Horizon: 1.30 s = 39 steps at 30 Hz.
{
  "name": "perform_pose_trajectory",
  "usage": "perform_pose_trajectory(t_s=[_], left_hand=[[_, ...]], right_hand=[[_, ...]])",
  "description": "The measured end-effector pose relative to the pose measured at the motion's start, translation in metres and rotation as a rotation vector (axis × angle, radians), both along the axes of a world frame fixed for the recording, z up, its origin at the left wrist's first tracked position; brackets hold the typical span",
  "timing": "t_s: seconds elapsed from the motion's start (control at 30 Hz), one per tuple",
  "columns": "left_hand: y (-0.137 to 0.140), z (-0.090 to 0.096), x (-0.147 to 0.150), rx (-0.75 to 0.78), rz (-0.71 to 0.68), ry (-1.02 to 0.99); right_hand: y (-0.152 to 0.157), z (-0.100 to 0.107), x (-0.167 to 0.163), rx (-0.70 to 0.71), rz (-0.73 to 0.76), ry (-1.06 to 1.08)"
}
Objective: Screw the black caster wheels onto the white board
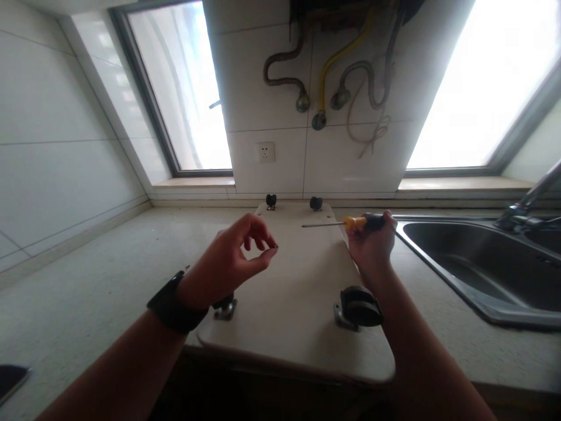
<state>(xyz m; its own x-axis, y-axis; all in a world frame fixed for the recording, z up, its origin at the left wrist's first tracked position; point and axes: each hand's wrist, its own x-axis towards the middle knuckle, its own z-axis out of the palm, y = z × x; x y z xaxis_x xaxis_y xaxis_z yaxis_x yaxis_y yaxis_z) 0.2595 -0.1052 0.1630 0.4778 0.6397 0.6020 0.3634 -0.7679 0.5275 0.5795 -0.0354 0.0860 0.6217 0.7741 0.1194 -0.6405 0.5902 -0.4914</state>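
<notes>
My left hand [239, 251], with a black band on its wrist, is above the middle of a pale board [280, 321]. Thumb and forefinger pinch a tiny dark piece that looks like a screw [276, 247]. Over the board's right edge, my right hand [372, 242] grips a screwdriver [357, 222] with a yellow and black handle. Its shaft points left, toward my left fingers, and touches nothing. Casters sit at the board's corners: a near right one [360, 305], a near left one [225, 310] partly behind my left hand, and two small far ones [271, 201], [316, 203].
The board lies on a light stone counter [109, 280], its near end at the front edge. A steel sink [460, 251] with a faucet [517, 213] is on the right. Pipes [324, 76] and a wall socket [266, 152] are on the tiled wall between two windows. A dark object [12, 380] lies at lower left.
</notes>
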Motion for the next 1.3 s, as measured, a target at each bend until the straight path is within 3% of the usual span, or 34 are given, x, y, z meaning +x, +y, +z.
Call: perform_pose_trajectory(t_s=[0.1,0.33,0.97,1.3], left_hand=[[0.002,0.000,0.012,-0.031,0.023,0.122],[-0.001,-0.003,0.019,0.003,0.089,0.203],[0.000,-0.013,0.033,0.012,0.077,0.235],[-0.014,-0.008,0.040,0.095,0.280,0.424]], right_hand=[[-0.003,0.001,-0.004,0.065,-0.002,-0.026],[-0.005,0.000,-0.011,0.130,0.017,-0.162],[-0.005,-0.002,-0.013,0.168,0.018,-0.259],[-0.008,-0.001,-0.017,0.221,-0.030,-0.327]])
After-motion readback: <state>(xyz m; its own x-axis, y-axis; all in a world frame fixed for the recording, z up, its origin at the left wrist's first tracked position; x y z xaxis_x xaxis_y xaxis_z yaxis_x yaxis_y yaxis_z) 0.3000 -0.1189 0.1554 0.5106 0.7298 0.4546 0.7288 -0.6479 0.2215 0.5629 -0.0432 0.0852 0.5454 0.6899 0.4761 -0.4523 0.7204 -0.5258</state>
